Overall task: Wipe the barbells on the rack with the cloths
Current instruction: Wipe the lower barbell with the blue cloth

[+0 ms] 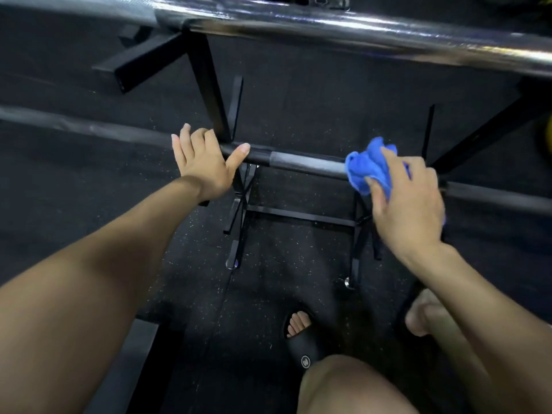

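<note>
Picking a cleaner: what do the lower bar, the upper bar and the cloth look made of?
Lower bar: seemingly metal, dull dark finish, little shine. Upper bar: metal, bright chrome-like plating with sharp reflections. Blue cloth in the right hand: soft, fuzzy, probably microfibre.

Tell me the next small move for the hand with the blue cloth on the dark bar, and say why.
Probably slide the blue cloth leftward along the dark barbell toward the left hand. The right hand grips the cloth bunched on the bar, the bare stretch between the hands shows no cloth on it, and the left hand rests on the bar, apparently steadying it.
</note>
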